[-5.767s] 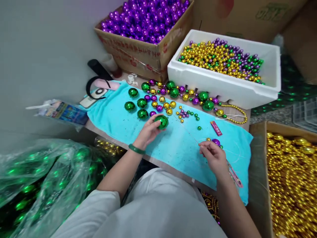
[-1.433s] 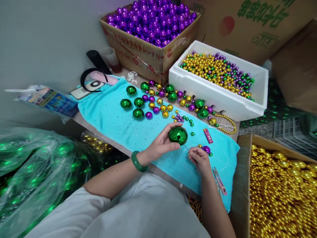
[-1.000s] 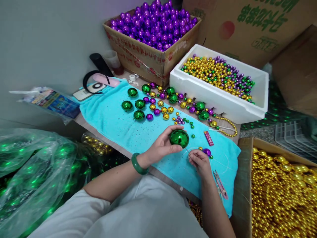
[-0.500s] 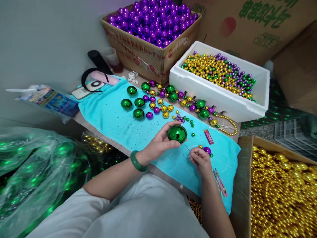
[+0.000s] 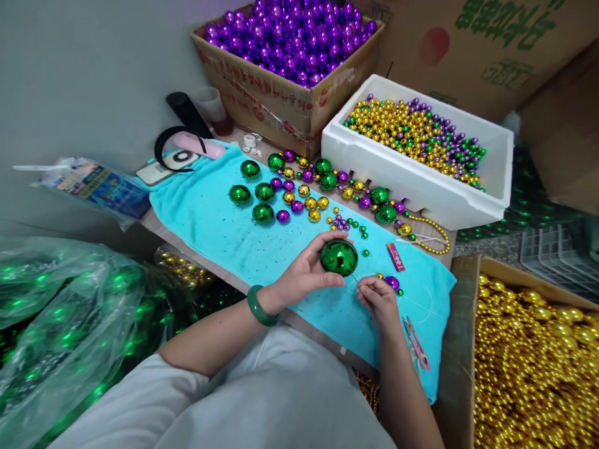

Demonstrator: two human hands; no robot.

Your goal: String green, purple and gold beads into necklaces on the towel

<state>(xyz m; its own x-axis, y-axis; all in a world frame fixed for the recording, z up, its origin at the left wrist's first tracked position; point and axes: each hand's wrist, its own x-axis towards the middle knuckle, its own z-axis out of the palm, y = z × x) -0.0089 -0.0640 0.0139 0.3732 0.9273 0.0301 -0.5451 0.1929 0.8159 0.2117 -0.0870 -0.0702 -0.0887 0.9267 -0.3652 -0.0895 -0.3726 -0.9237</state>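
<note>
Head view. Left hand (image 5: 299, 277) cups large green ball (image 5: 338, 257), fingers wrapped round it, above turquoise towel (image 5: 210, 218) on desk. Right hand (image 5: 380, 299) at 4 o'clock of ball, fingertips pinched on thin needle (image 5: 354, 279), tip aimed at ball's underside. Purple bead (image 5: 392, 282) just beside right hand, 1 o'clock. Judgement: keep ball steady, hole turned toward needle; feed straight, no forcing; thread barely visible. Loose beads at 12 o'clock, white foam box (image 5: 412, 181) beyond.
</note>
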